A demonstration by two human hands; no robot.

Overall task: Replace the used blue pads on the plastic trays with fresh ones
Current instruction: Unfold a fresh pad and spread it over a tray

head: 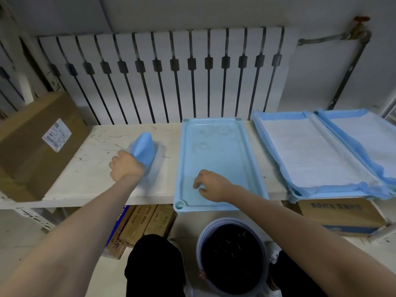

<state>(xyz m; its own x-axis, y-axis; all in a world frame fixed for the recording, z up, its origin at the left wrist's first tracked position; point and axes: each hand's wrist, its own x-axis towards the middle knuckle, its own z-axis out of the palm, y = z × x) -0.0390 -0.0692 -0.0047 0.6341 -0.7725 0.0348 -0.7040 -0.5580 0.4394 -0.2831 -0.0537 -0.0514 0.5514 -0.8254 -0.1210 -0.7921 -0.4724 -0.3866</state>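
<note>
Now the left hand (126,168) clamps on the folded blue pad (144,147) in its clear wrapper (157,166) on the scuffed white surface (85,168). The right hand (211,185), loose-fingered and holding nothing, rests on the bare light-blue plastic tray (214,146). That tray overhangs the edge above the round bin (232,258), so lean there and it could tip.

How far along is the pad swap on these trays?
Done: spread pads cover the two right trays. In hand: the left hand grips a folded blue pad, and the right hand rests on the bare middle tray. Left: lining that tray.
</note>
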